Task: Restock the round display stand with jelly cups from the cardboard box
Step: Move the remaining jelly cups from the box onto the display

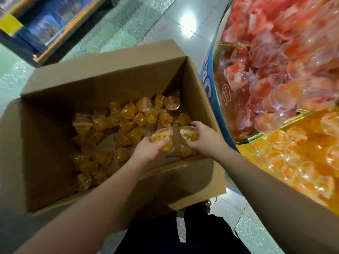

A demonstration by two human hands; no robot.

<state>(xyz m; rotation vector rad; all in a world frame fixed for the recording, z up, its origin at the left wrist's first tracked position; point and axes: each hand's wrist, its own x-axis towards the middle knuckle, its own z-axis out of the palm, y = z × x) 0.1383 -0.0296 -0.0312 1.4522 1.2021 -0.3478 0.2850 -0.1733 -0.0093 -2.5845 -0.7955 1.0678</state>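
Note:
An open cardboard box [102,76] stands on the floor with several orange jelly cups [126,114] scattered over its bottom. Both my hands reach down inside it near its right wall. My left hand [150,149] grips orange jelly cups [161,136], one lid facing up. My right hand [205,138] grips another jelly cup [189,132]. The round display stand [211,77] rises at the right, its blue rim close to the box. Its compartments hold red jelly cups [266,61] above and orange jelly cups [297,149] below, split by a gold divider.
A store shelf [45,28] with blue packages runs along the far left across the aisle. Glossy tiled floor [174,21] lies between shelf and stand. The box's near flap [192,180] folds out toward my dark trousers [174,233].

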